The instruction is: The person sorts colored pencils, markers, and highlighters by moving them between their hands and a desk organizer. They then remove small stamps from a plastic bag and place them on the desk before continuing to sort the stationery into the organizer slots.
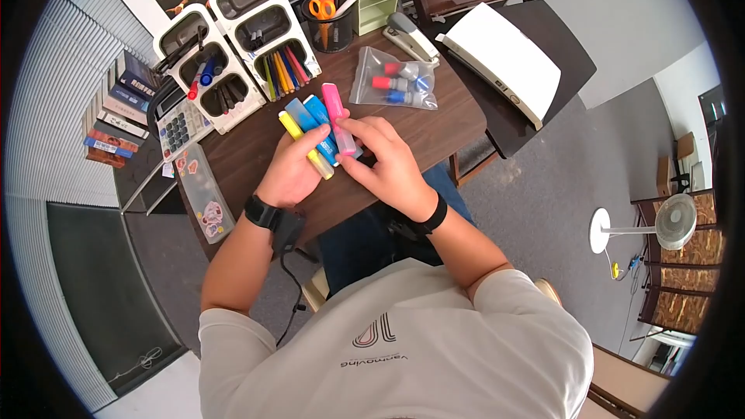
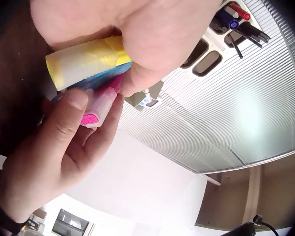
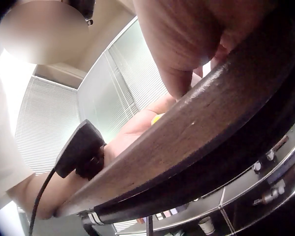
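Above the front part of the brown table, my left hand (image 1: 293, 169) holds a yellow highlighter (image 1: 290, 126) and blue highlighters (image 1: 317, 111), its thumb lying across them. My right hand (image 1: 393, 161) pinches a pink highlighter (image 1: 333, 102) at its clear end, against the blue ones. In the left wrist view the yellow highlighter (image 2: 83, 61) lies alongside a blue one (image 2: 96, 78), and the right thumb and fingers grip the pink one (image 2: 101, 104). The highlighters are mostly hidden in the right wrist view, where the table edge (image 3: 177, 132) covers part of the hands.
White organizers (image 1: 225, 112) with pens and colored pencils stand at the back left, beside a calculator (image 1: 177, 130) and a sticker-covered case (image 1: 203, 194). A mesh cup (image 1: 334, 33) with scissors, a stapler (image 1: 411, 37) and a clear bag (image 1: 365, 91) of markers are farther back.
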A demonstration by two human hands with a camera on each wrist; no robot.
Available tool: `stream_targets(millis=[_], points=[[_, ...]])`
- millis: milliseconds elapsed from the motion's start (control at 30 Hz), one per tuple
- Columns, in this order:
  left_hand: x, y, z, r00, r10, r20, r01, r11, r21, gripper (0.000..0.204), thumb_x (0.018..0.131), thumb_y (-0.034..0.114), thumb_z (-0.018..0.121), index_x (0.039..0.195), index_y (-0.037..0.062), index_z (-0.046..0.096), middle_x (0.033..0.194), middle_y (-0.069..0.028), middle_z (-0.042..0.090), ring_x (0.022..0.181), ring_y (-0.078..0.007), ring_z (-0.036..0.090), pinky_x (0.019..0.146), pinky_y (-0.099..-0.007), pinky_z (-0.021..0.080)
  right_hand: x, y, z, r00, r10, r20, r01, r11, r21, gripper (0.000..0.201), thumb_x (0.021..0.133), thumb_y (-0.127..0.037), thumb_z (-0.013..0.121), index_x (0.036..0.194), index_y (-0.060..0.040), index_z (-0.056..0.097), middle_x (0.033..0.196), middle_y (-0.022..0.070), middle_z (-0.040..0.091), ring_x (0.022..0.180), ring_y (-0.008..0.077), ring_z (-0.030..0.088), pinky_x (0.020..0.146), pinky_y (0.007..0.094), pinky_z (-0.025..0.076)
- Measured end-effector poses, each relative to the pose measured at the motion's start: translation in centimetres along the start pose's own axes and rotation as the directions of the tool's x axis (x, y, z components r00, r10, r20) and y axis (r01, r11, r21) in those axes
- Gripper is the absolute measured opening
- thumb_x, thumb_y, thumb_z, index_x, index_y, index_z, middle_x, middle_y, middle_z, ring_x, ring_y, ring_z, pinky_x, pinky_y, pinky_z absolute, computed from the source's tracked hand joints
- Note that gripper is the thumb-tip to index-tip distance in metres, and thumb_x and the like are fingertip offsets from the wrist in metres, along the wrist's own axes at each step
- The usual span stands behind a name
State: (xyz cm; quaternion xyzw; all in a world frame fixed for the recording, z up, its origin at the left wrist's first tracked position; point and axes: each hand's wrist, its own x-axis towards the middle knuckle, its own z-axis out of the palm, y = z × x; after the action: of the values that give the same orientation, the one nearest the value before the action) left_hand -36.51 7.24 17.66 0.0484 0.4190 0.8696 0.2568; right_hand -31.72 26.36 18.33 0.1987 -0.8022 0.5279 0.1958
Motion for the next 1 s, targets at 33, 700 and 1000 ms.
stream_targets(millis=[33,700,1000], points=[[0.0,0.0,0.0,1.0,0.003,0.0,-0.003,1.0,0.003,0.041,0.105,0.013,0.057,0.144,0.0015,0.053,0.141,-0.013,0.063,0.126,-0.0232,0.062,0.106,-0.0411,0.051,0.0,-0.2,0.0,1.0,0.022,0.015,-0.022,1.0,0.012,0.048,0.088,-0.008,0.078,0.134,-0.0077,0.064,0.114,0.0152,0.064,0.095,0.0301,0.066,0.079,0.0356,0.056],[0.3,-0.4,-0.7,0.999,-0.026,0.039,0.029,0.996,-0.088,0.031,0.102,0.016,0.068,0.129,0.0048,0.056,0.119,-0.0122,0.067,0.112,-0.0258,0.068,0.097,-0.0441,0.058,22.9,-3.5,3.4,0.864,-0.474,0.173,0.498,0.751,-0.433,0.025,0.097,-0.016,0.067,0.121,-0.0123,0.068,0.104,0.0111,0.066,0.09,0.0354,0.069,0.075,0.0447,0.057],[0.0,-0.1,-0.5,0.998,-0.031,0.048,0.034,0.996,-0.077,0.031,0.103,0.018,0.067,0.129,0.0054,0.056,0.117,-0.0117,0.067,0.111,-0.0252,0.068,0.095,-0.0427,0.058,23.2,-3.9,5.9,0.918,-0.312,0.245,0.392,0.809,-0.438,0.042,0.095,-0.021,0.07,0.135,-0.0107,0.063,0.119,0.0144,0.07,0.092,0.0361,0.07,0.08,0.0442,0.057]])
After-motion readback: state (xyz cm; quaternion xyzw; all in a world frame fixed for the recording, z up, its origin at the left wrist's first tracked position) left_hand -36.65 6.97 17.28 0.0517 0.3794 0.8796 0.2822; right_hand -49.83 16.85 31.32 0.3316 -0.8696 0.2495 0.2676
